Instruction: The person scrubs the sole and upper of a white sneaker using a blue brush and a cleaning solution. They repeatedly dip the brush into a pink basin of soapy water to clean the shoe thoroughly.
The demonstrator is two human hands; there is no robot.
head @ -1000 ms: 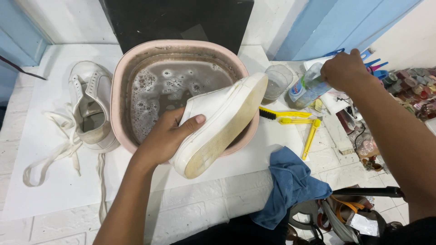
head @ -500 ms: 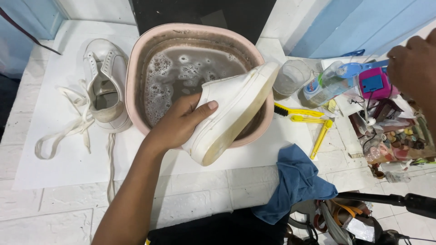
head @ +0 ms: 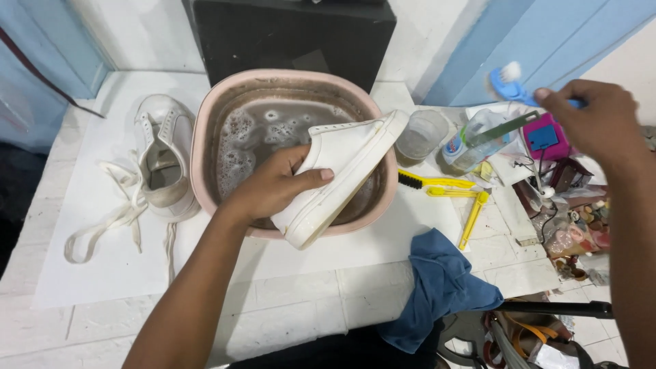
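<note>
**White shoe over the basin, blue brush lifted**

White leather fills my left hand [head: 273, 188]: the fingers are curled round the upper of a white shoe [head: 345, 174], which I hold tilted over the pink basin [head: 205, 130], its sole edge across the near rim. Murky, foamy water [head: 263, 137] lies in the basin. My right hand [head: 598, 123] is raised over the cluttered right side, closed on the handle of a blue brush [head: 509, 83] with white bristles pointing up. On the desk [head: 102, 273], left of the basin, the second white shoe [head: 160, 164] sits with loose laces. A yellow brush [head: 437, 182], a clear cup [head: 420, 137] and a blue cloth [head: 444, 287] lie to the right.
</note>
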